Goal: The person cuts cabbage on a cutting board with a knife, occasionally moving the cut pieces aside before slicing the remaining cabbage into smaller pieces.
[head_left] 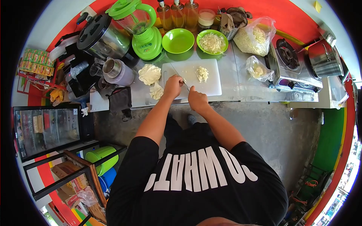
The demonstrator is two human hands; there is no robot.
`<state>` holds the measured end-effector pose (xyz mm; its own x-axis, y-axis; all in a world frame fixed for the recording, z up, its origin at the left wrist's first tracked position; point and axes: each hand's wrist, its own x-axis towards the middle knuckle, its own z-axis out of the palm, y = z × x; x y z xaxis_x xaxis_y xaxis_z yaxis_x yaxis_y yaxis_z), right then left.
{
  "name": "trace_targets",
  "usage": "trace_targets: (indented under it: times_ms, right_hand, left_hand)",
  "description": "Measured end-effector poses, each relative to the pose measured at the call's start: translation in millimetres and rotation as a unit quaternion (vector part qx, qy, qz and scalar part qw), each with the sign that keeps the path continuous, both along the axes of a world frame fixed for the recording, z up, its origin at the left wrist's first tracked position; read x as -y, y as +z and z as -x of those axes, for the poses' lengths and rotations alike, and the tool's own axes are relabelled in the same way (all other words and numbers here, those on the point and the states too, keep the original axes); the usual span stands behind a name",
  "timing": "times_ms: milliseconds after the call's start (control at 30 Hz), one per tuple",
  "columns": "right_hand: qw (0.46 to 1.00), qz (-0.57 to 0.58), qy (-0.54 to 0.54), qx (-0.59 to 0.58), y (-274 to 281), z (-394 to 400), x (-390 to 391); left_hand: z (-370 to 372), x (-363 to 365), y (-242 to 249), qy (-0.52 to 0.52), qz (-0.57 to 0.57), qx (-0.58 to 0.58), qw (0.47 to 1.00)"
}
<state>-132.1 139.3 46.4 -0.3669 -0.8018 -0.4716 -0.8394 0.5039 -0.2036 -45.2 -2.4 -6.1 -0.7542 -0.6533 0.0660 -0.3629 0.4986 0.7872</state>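
Right hand: closed round the handle end of a knife, low on the white cutting board. Blade slants up and to the left, passing close by the fingers of the left hand.

Left hand: fingers curled and bunched down on the board, a small pale piece at the fingertips, next to the blade. How firmly it is gripped, cannot tell.

Above and slightly right of the right hand, on the board: a small heap of pale shreds. Left of the left hand, at and beyond the board's edge: a large cream-coloured lump, a smaller lump just below it.

Beyond both hands, on the metal surface: a green bowl, and to its right a second green bowl holding thin pale strands. Green blender up and left. Farther right, a large clear bag of pale shreds, a smaller bag below it, then a gas stove.
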Motion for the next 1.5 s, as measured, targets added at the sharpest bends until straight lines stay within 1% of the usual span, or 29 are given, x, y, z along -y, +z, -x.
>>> trace_targets:
  times_ms: [67,167,300,367,500,567,600,667,800,867,900,967,1067,1167,1267,1300,1367,1500]
  right_hand:
    - [1.0,0.002,0.014,0.005,3,4,6]
    - [1.0,-0.009,0.005,0.021,15,3,6]
    - [1.0,-0.019,0.01,0.014,5,0,1]
    - [1.0,0.006,-0.006,0.018,0,-1,1]
    - [1.0,-0.009,0.012,0.017,9,2,5]
    - [1.0,-0.005,0.017,0.02,13,0,3]
    - [1.0,-0.005,0.017,0.02,6,-2,2]
    - [0.999,0.023,-0.023,0.019,-7,-5,1]
    - [0.999,0.023,-0.027,0.026,-1,-4,6]
    - [1.0,0.013,0.012,0.008,4,-4,4]
    - [1.0,0.014,0.012,0.007,3,-5,3]
    - [1.0,0.008,-0.008,0.015,1,-7,0]
    - [1.0,0.006,-0.013,0.019,-3,-6,5]
    - [1.0,-0.009,0.014,0.018,8,0,13]
    - [1.0,-0.011,0.018,0.018,16,-4,10]
    - [1.0,-0.013,0.018,0.02,8,-7,7]
    - [0.999,0.021,-0.018,0.017,-7,-11,4]
    - [0.999,0.016,-0.02,0.033,0,-10,10]
  left_hand:
    - [1,0,4,-0.004,0.043,0.017,0.999]
    - [-1,2,0,-0.007,0.033,0.017,0.999]
    - [0,0,0,0.006,0.023,0.0,1.0]
    - [0,0,-1,0.002,0.041,0.003,0.999]
    - [1,0,0,0.004,0.049,0.012,0.999]
    - [-1,0,-2,0.008,0.018,0.013,1.0]
    - [-1,-1,-3,0.007,0.018,0.013,1.0]
    - [-1,-2,-1,0.024,0.027,0.001,0.999]
    - [-2,2,-4,0.023,-0.001,-0.01,1.0]
    - [-2,3,-4,0.017,0.01,0.012,1.0]
    - [-2,2,0,0.017,0.011,0.011,1.0]
    - [-2,-1,9,0.025,0.072,0.042,0.996]
    - [-2,3,4,0.01,0.074,0.06,0.995]
    - [-3,-1,10,0.002,0.088,0.047,0.995]
    - [-4,0,4,0.004,0.104,0.02,0.994]
    - [-6,0,1,0.004,0.103,0.022,0.994]
    - [-5,2,-2,0.01,0.102,0.001,0.995]
    - [-9,0,-3,0.008,0.077,-0.006,0.997]
